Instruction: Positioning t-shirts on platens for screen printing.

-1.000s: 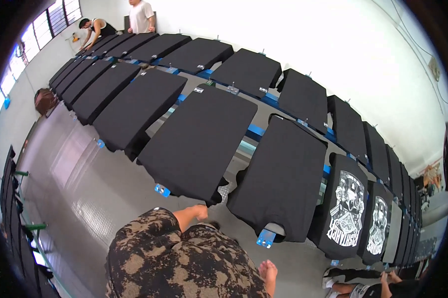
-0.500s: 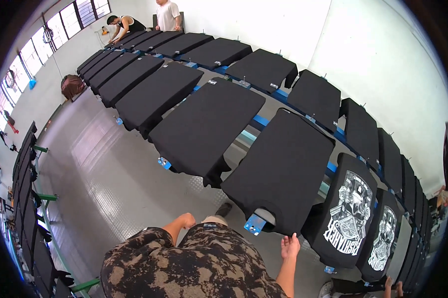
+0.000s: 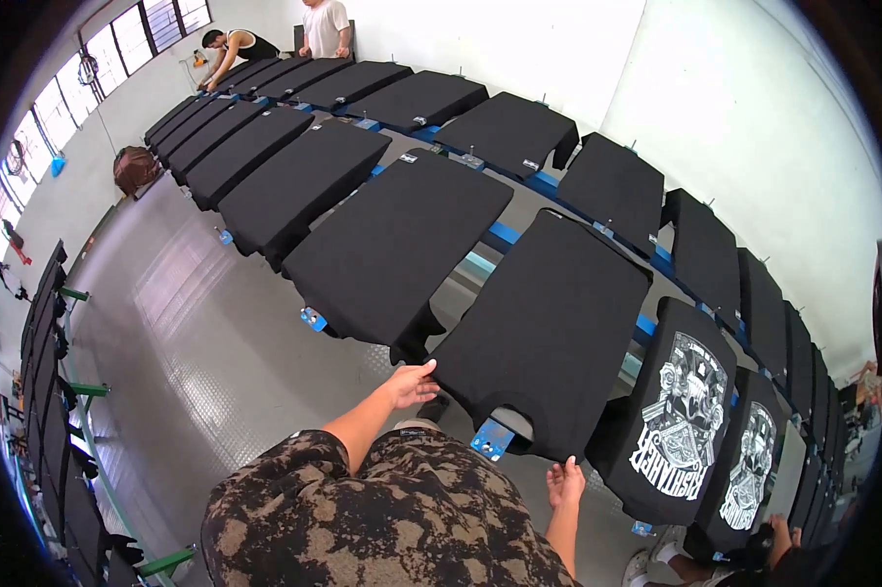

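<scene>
A plain black T-shirt (image 3: 549, 323) is stretched over a flat board in front of me, its neck opening toward me. A blue metal bracket (image 3: 492, 439) pokes out at the neck. My left hand (image 3: 409, 385) is at the shirt's near left corner, thumb and fingers apart, thumb tip by the cloth. At the near right edge, my right hand (image 3: 565, 481) has its fingertips closed on the shirt's hem or sleeve edge; the pinch is small and partly hidden. To the right lies a black T-shirt with a white print (image 3: 683, 421), and beyond it another printed shirt (image 3: 752, 460).
Two long rows of boards carry black shirts, such as the neighbouring shirt (image 3: 402, 249), along a blue rail (image 3: 505, 233). Another rack (image 3: 55, 391) stands at left. Two people (image 3: 326, 29) are at the far end; a co-worker's hands (image 3: 781, 540) show at lower right.
My left hand has moved up and right from beside my waist to the shirt's left corner, its fingers spreading. My right hand stays at the right edge. The view has shifted slightly.
</scene>
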`<control>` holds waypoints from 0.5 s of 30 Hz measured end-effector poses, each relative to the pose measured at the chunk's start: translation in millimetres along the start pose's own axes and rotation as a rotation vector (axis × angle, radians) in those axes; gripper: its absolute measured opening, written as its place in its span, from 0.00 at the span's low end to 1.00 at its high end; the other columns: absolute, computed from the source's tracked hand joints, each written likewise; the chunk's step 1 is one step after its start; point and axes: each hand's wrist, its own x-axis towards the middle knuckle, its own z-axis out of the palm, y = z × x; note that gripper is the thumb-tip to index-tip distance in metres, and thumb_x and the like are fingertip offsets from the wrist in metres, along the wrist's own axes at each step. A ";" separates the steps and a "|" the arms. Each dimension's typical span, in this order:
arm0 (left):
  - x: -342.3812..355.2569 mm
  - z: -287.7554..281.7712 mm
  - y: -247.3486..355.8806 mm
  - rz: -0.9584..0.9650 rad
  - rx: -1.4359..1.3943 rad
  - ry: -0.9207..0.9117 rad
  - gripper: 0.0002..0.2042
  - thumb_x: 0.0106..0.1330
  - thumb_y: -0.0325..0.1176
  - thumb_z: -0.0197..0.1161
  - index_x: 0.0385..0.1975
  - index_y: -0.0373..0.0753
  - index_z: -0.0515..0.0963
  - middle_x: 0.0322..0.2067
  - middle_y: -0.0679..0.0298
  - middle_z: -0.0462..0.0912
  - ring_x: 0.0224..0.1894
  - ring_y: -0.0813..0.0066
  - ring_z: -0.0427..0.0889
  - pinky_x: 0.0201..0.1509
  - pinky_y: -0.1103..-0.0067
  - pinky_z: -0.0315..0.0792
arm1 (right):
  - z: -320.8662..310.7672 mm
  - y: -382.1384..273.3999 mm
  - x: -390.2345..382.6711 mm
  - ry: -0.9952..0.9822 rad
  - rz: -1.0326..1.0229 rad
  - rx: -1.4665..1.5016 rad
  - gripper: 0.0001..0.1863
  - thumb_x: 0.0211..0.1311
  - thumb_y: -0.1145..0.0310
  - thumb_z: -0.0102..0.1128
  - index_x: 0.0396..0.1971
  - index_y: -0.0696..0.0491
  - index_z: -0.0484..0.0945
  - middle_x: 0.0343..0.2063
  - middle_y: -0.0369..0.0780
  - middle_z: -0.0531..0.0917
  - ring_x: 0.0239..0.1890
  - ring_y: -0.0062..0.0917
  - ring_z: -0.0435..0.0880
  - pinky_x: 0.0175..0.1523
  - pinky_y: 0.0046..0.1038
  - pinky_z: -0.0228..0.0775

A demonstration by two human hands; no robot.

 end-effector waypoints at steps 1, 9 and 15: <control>5.4 1.1 -0.9 -0.003 0.003 0.038 0.13 0.59 0.45 0.60 0.34 0.42 0.72 0.35 0.68 0.73 0.36 0.75 0.73 0.41 0.74 0.70 | -1.8 2.1 1.5 0.001 0.010 0.000 0.11 0.58 0.59 0.57 0.31 0.47 0.68 0.24 0.31 0.73 0.28 0.19 0.74 0.37 0.28 0.67; 6.9 -1.6 9.9 -0.014 0.167 0.069 0.11 0.59 0.42 0.61 0.33 0.42 0.74 0.32 0.70 0.74 0.36 0.76 0.72 0.44 0.73 0.69 | -10.8 3.0 7.1 -0.020 0.024 -0.039 0.12 0.58 0.58 0.58 0.33 0.49 0.69 0.29 0.32 0.74 0.30 0.21 0.74 0.37 0.29 0.68; 2.8 1.8 9.6 0.005 0.176 0.063 0.09 0.59 0.41 0.61 0.30 0.44 0.73 0.31 0.71 0.74 0.35 0.77 0.72 0.43 0.74 0.69 | -12.9 0.5 6.3 -0.040 0.104 0.023 0.12 0.58 0.58 0.58 0.36 0.49 0.70 0.30 0.32 0.75 0.31 0.21 0.73 0.40 0.30 0.67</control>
